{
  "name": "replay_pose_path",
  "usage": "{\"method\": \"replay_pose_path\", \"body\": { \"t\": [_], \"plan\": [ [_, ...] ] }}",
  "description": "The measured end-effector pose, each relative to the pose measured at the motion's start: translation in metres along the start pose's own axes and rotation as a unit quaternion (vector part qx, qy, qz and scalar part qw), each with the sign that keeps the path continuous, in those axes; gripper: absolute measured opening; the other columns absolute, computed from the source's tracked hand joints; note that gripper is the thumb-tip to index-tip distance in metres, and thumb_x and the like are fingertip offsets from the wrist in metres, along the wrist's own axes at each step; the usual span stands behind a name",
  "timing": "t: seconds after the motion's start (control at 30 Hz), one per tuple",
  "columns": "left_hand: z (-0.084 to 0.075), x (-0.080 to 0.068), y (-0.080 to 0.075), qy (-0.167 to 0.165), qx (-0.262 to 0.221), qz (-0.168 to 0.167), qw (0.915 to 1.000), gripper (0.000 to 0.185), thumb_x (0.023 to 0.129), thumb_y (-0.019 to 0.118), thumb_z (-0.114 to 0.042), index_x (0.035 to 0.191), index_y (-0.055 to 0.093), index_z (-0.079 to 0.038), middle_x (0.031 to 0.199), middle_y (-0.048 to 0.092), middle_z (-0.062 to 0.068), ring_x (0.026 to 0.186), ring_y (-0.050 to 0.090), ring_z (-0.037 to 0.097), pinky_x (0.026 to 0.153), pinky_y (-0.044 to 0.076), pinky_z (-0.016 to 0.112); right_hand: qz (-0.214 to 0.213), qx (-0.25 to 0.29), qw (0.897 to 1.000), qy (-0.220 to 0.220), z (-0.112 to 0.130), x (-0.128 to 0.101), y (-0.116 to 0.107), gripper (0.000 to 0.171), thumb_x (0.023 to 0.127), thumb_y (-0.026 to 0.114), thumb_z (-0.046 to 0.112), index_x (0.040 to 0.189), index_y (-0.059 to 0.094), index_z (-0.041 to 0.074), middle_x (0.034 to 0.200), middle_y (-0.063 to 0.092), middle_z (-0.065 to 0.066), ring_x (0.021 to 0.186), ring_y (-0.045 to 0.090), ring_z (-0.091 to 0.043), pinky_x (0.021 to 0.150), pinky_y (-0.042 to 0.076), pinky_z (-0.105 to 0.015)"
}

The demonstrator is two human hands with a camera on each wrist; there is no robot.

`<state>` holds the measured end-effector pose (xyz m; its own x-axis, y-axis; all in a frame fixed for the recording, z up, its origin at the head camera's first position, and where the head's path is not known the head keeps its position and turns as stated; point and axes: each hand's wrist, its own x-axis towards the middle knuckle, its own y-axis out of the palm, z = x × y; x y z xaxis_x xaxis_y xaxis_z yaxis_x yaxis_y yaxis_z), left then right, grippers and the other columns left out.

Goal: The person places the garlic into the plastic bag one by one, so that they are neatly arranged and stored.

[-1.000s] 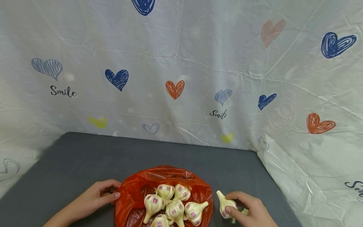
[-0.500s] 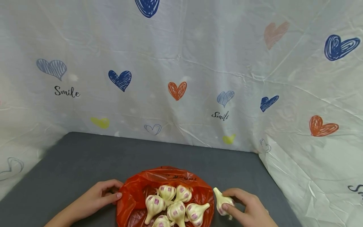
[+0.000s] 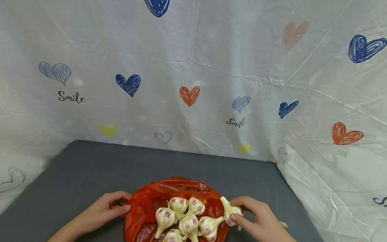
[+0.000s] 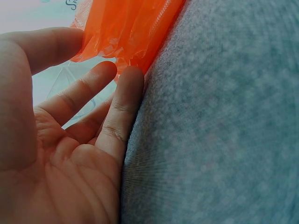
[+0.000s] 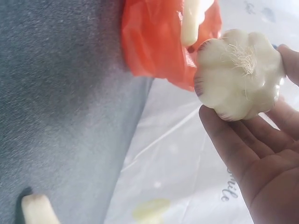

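Right hand (image 3: 257,216) carried closer to the red bag (image 3: 145,205) than a second ago, fingers curled round a garlic bulb (image 3: 230,211) at the bag's right rim, left hand (image 3: 105,208) pinching the left rim, grey tabletop (image 3: 75,174) beneath.

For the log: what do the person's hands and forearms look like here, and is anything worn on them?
Both are bare. The left hand and right hand show no gloves, rings or bracelets, and the parts of the forearms in view carry no sleeves. Fingernails are short and unpainted. The wrists themselves lie at the frame edge, so a watch or strap cannot be ruled out.
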<state>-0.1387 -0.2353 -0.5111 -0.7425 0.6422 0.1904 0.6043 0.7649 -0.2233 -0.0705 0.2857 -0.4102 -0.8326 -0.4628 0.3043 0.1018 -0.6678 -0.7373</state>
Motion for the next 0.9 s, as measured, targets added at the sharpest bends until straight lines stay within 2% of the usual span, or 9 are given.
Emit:
{"method": "replay_pose_path", "body": {
  "t": [0.3, 0.6, 0.9],
  "plan": [
    [-0.001, 0.0, 0.0, -0.008, 0.001, 0.0, 1.0, 0.028, 0.115, 0.051, -0.002, 0.137, 0.069, 0.0, 0.119, 0.076, 0.01, 0.099, 0.074, 0.023, 0.082, 0.063, 0.034, 0.007, 0.027, 0.999, -0.045, 0.004, 0.011, 0.007, 0.024, 0.105, 0.077, 0.015, 0.127, 0.074, 0.026, 0.118, 0.074, 0.01, 0.095, 0.067, -0.008, 0.079, 0.057, -0.029],
    [0.0, 0.001, 0.0, -0.009, 0.003, 0.001, 1.0, 0.027, 0.115, 0.052, -0.003, 0.136, 0.07, -0.003, 0.12, 0.076, 0.01, 0.099, 0.074, 0.024, 0.083, 0.063, 0.034, 0.047, 0.052, 0.998, 0.002, 0.011, 0.023, 0.016, 0.021, 0.108, 0.073, 0.025, 0.129, 0.074, 0.026, 0.12, 0.074, 0.011, 0.1, 0.069, -0.009, 0.084, 0.059, -0.031],
    [0.0, 0.001, 0.0, -0.013, 0.004, -0.001, 0.9999, 0.026, 0.115, 0.053, -0.005, 0.136, 0.07, -0.003, 0.118, 0.077, 0.01, 0.099, 0.074, 0.023, 0.083, 0.063, 0.034, 0.052, 0.071, 0.996, -0.026, 0.016, 0.038, 0.029, 0.02, 0.108, 0.074, 0.024, 0.128, 0.073, 0.025, 0.114, 0.073, 0.01, 0.087, 0.061, -0.008, 0.073, 0.055, -0.033]
  ]
}}
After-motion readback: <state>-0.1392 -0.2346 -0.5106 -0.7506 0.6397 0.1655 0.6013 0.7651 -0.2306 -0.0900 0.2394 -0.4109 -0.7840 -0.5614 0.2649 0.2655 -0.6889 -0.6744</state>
